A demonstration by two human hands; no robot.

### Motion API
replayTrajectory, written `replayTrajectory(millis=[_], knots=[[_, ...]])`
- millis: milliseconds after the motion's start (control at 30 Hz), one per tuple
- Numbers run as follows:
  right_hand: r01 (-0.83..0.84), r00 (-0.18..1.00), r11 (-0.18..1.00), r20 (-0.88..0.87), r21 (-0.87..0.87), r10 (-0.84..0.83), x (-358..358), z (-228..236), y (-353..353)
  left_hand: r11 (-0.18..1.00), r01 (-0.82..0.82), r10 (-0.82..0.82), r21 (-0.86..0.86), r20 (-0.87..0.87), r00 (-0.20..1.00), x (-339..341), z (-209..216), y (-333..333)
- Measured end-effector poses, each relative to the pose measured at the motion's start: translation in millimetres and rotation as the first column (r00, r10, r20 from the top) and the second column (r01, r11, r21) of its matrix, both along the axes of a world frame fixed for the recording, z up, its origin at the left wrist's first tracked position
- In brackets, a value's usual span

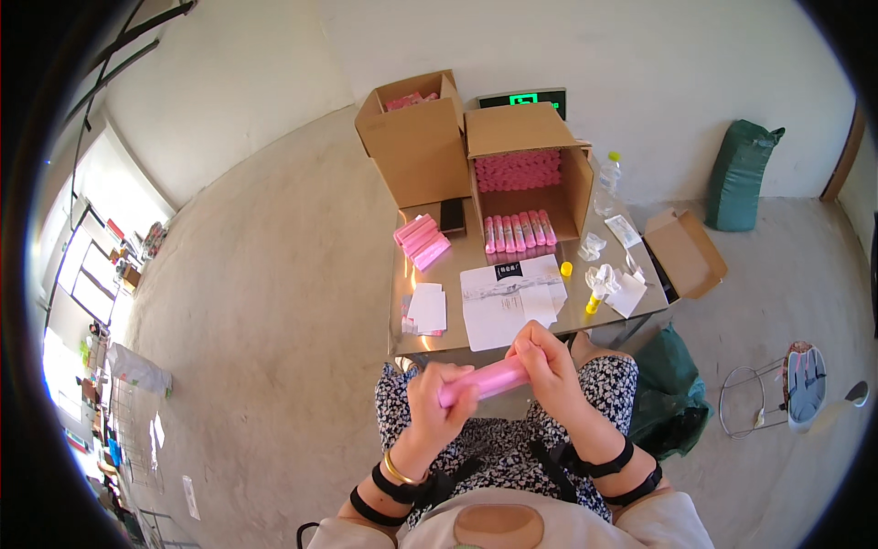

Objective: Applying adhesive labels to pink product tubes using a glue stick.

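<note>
Above my lap, just in front of the table's near edge, I hold a smooth pink tube (pixel 497 378) level in both hands. My left hand (pixel 439 399) is wrapped round its left end, and my right hand (pixel 546 366) grips its right end with thumb and fingers closed. Beyond my hands, a white printed sheet (pixel 498 316) lies on the metal table (pixel 370 353). A row of pink tubes (pixel 519 232) stands in front of the open carton (pixel 585 188). To the left lie a pile of pink wrapped pieces (pixel 422 242) and a stack of white cards (pixel 427 308).
A second, taller carton (pixel 416 151) stands back left. On the right are a clear bottle (pixel 606 183), crumpled white paper (pixel 601 278), a yellow cap (pixel 566 269) and a small open box (pixel 688 252). A green bag (pixel 663 393) sits by my right leg, a stool (pixel 805 389) farther right.
</note>
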State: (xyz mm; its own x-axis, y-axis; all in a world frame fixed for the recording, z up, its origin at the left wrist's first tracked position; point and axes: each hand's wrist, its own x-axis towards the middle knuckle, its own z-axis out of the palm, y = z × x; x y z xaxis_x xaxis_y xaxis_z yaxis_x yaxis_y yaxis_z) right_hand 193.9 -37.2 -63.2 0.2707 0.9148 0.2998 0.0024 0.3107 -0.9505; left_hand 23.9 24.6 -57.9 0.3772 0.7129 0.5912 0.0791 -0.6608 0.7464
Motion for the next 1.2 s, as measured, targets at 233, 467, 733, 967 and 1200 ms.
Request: replayTrajectory(millis=[233, 467, 733, 967, 1200], knots=[[0.238, 0.824, 0.915, 0.431, 0.326, -0.368, -11.7, 25.8, -27.4, 0.555, 0.356, -0.117, -0.752, 0.353, 0.928, -0.6, 18.4, -11.0], [0.089, 0.994, 0.989, 0.051, 0.120, -0.096, -10.4, 22.2, -24.5, 0.932, 0.042, -0.050, 0.360, 0.013, 0.999, 0.2, 33.9, -16.6], [0.124, 0.986, 0.988, 0.097, 0.087, -0.133, -8.8, 26.3, -26.0, 0.905, 0.069, -0.068, 0.420, -0.016, 0.998, 1.5, 32.7, -14.0], [0.222, 0.795, 0.930, 0.498, 0.294, -0.347, -7.4, 35.5, -38.1, 0.582, 0.348, -0.249, -0.735, 0.247, 0.937, -7.9, 26.3, -13.8], [0.144, 0.989, 0.989, 0.021, 0.034, -0.145, -7.7, 26.4, -32.1, 0.990, 0.127, -0.133, -0.061, -0.105, 0.986, -0.7, 30.9, -21.6]])
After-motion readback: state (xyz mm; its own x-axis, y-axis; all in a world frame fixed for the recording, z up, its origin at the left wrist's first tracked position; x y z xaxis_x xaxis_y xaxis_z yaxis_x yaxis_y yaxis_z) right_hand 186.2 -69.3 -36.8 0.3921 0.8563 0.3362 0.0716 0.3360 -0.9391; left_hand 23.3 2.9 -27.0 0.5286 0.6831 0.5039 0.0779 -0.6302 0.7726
